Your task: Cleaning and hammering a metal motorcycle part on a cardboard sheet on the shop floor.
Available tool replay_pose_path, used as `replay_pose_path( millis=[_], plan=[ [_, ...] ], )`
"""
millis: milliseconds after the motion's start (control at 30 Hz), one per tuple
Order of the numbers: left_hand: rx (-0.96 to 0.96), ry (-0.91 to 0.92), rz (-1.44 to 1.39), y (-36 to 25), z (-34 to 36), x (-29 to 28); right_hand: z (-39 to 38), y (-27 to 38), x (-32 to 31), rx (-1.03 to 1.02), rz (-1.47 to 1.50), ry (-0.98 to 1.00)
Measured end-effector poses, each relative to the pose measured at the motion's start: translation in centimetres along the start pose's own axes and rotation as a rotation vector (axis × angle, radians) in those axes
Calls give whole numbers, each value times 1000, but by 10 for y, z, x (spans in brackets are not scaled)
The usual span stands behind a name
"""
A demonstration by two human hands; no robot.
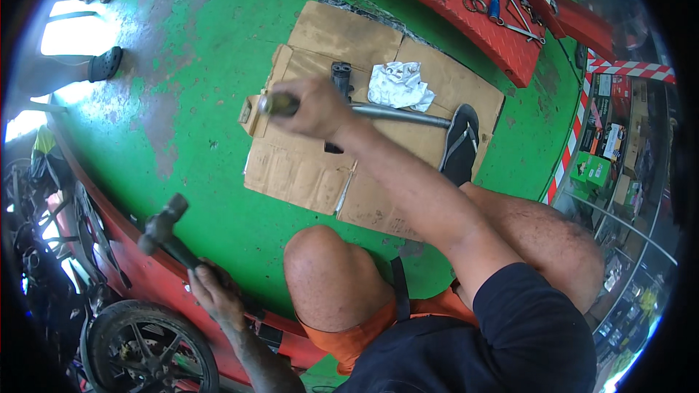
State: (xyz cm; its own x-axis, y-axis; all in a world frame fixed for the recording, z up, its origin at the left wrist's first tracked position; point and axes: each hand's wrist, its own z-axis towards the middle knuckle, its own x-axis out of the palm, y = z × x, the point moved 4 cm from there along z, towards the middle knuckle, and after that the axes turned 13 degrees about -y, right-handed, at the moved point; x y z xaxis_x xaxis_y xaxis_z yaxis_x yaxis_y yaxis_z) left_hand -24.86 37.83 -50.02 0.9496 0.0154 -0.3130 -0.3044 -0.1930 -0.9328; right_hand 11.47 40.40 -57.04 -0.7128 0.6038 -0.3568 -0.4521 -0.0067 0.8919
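Observation:
My left hand is closed around the dark handle of a hammer, its metal head raised over the green floor to the left. Over the cardboard, my right hand grips a short cylindrical piece with a brass-coloured end; motion blurs it and the fingers hide most of it. A long grey metal tube lies on the cardboard sheet, partly behind my right hand. Beside that hand stands out a dark metal fitting. Whether it joins the tube is hidden.
A crumpled white cloth lies behind the tube, and a black flip-flop at its right end. Wrenches and rings rest on a red metal ramp at the back. A wheel is at lower left; another person's shoe is far left.

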Motion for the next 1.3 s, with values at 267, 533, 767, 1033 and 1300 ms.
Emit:
replay_pose_path(
  millis=[267,533,767,1033,1300],
  plan=[
    [-150,95,186,57,-27,15,-90,-61,-1,54,-539,385],
    [-174,119,204,67,-18,29,-119,-49,5,28,-414,269],
    [-176,114,232,65,-13,30,21,-51,-56,440,279,-203],
    [-175,175,349,67,-24,37,74,-67,-49,443,623,-176],
    [-183,135,359,67,-22,32,65,-86,-40,495,552,-138]
  ],
)
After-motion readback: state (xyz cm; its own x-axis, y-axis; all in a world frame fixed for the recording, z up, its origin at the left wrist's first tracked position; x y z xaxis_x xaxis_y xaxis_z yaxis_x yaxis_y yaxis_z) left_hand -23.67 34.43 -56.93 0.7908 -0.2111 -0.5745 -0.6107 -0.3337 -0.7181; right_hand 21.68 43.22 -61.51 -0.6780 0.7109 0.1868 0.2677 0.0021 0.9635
